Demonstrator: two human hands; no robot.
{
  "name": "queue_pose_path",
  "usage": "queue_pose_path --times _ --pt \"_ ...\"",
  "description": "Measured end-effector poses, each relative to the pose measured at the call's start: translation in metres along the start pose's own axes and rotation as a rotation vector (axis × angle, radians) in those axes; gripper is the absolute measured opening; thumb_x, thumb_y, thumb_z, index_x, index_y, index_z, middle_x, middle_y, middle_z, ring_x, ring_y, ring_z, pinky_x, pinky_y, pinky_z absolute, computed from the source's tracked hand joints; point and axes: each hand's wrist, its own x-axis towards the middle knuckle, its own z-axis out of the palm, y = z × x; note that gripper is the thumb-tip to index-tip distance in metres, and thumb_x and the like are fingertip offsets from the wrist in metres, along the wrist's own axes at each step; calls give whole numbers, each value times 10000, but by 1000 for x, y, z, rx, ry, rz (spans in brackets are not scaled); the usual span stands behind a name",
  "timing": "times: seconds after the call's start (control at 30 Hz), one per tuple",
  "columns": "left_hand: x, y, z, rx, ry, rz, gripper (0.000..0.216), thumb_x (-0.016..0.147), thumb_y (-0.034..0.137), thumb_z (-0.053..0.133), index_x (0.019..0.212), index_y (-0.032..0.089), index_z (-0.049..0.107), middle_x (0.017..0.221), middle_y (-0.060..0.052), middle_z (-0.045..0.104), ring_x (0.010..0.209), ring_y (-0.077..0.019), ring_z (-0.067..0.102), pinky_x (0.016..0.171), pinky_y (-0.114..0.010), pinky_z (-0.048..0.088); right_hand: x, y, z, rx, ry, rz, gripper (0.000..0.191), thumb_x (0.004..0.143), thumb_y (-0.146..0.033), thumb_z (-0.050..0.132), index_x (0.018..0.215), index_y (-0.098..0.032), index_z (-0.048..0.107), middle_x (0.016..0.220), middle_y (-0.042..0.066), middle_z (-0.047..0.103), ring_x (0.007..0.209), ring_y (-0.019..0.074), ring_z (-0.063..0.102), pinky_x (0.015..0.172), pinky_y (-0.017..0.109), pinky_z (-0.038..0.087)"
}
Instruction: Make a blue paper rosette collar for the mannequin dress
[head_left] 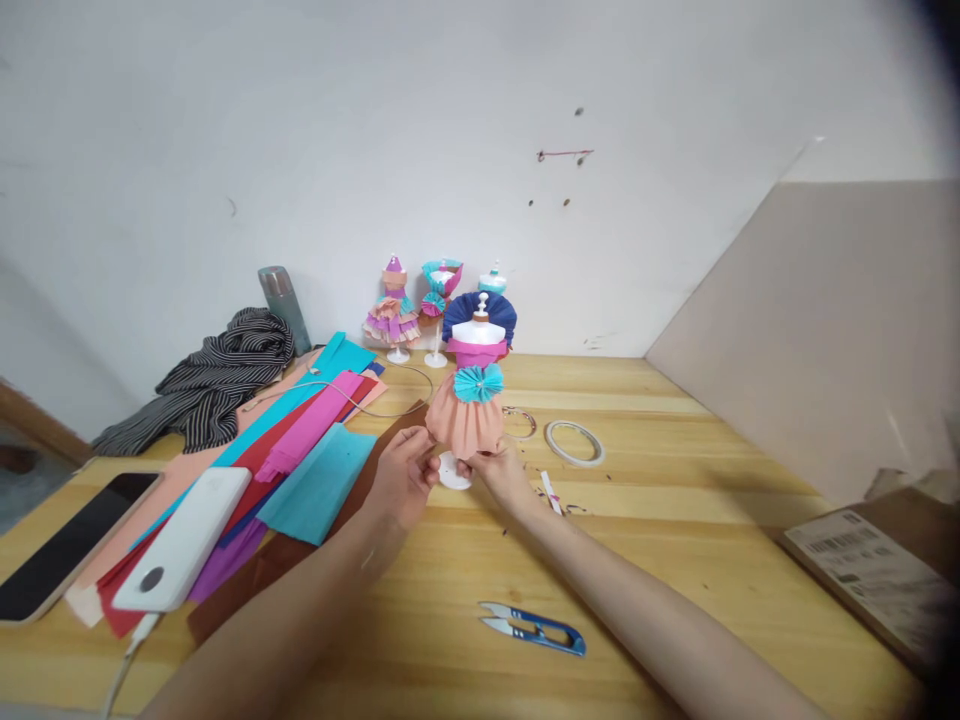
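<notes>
A small white dress form (480, 333) stands upright on the table, with a magenta paper band across its chest. Its peach crepe-paper skirt (466, 428) puffs out below a turquoise paper rosette (480, 383). At the skirt's lower left edge, my left hand (409, 472) is closed with thumb and fingers pinching the hem. My right hand (496, 474) is closed at the lower right of the skirt, its fingertips partly hidden under the hem. Between both hands shows the round white base (454, 472). A fan of dark blue paper (504, 312) spreads behind the form's shoulders.
Dressed forms (394, 310) stand against the wall. Left lie crepe-paper strips (322, 480), a white power bank (184, 540), a phone (75, 545), striped cloth (225, 375) and a flask (285, 305). Thread snips (536, 630), a tape roll (574, 460) and a cardboard box (870, 560) lie right.
</notes>
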Motion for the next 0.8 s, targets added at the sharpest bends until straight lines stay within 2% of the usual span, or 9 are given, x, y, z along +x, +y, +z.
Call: queue_pose_path --times 0.17,0.33,0.53,0.67,0.8 --pt "8 1 -3 21 24 7 341 653 191 793 715 167 458 567 64 541 430 -33 484 392 -141 291 8 13 1 -26 -43 -9 250 662 -228 694 460 -175 556 433 -5 570 420 116 497 442 244 426" --pt "16 -2 -9 43 63 11 348 642 155 794 701 164 451 531 76 520 413 -23 466 391 -128 261 14 29 -1 -52 -84 1 303 812 -287 679 580 -139 551 506 -64 551 444 65 503 478 204 440" --pt "20 -8 -14 86 102 -37 280 673 124 757 714 153 481 548 50 559 405 -28 476 403 -131 290 13 31 -2 -41 -29 -10 113 606 -143 620 514 -188 572 481 -6 597 451 128 518 461 252 432" --pt "22 -9 -14 117 125 -46 246 694 99 716 759 157 486 570 51 564 400 -24 467 409 -129 304 15 27 0 -42 -4 -30 74 547 -139 575 536 -212 565 484 -5 596 451 138 503 445 257 429" --pt "22 -11 -16 191 136 -34 197 734 100 654 767 159 469 598 40 563 414 -22 460 416 -130 309 16 25 1 -56 19 -53 113 531 -130 552 598 -219 569 532 -8 616 494 143 515 458 250 448"
